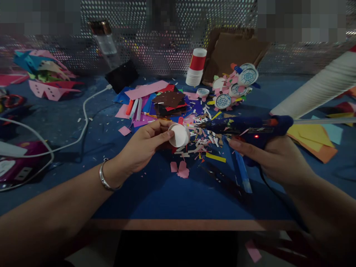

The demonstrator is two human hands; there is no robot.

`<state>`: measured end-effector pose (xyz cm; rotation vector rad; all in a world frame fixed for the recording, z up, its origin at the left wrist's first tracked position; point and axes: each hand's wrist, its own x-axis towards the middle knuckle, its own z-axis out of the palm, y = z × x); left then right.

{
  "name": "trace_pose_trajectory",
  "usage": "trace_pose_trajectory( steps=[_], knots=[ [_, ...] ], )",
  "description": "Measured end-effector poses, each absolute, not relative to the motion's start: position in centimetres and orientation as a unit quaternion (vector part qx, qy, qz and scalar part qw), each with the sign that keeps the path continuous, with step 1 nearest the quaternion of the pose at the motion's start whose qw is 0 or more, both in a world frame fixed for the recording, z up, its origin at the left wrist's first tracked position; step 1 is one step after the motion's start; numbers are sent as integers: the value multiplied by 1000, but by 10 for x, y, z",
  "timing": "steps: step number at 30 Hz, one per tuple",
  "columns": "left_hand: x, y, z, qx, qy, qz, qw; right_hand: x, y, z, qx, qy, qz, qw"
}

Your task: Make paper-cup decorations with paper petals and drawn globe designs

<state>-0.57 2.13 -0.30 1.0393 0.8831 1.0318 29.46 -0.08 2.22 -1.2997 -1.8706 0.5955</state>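
Note:
Between the thumb and fingers of my left hand [141, 146] is a small white paper cup [180, 135], its open side turned toward me. My right hand [278, 159] is wrapped round a blue glue gun [241, 125] with a lit red light. The gun's nozzle points left and lies close to the cup's right side; whether they touch I cannot tell. A clear glue stick [322, 121] sticks out of its back. Below the cup lie pink paper pieces [182, 170]. Dark scissors [225, 181] and a blue cutter [242, 172] rest under the gun.
Paper scraps [208, 137] litter the blue table [167, 200]. Behind them are stacked coloured papers [169, 100], a stack of cups [196, 66], decorated cup pieces [233, 89] and cardboard [236, 52]. A white cable [85, 111] runs along the left; a long cup stack [317, 85] leans in at right.

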Motion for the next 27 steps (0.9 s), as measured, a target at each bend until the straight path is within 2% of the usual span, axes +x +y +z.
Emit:
trace_pose_trajectory(
  steps=[5,10,14,27],
  knots=[
    [-6,23,-5,487,390,477,619,295,-3,20,-509,-759,185,362],
    [-5,23,-6,485,394,468,625,295,-4,16,-525,-776,148,316],
    [-5,23,-7,489,402,453,628,295,-5,12,-522,-786,84,321],
    [-6,22,-7,500,418,441,617,298,-3,5,-451,-827,64,329]
  ],
)
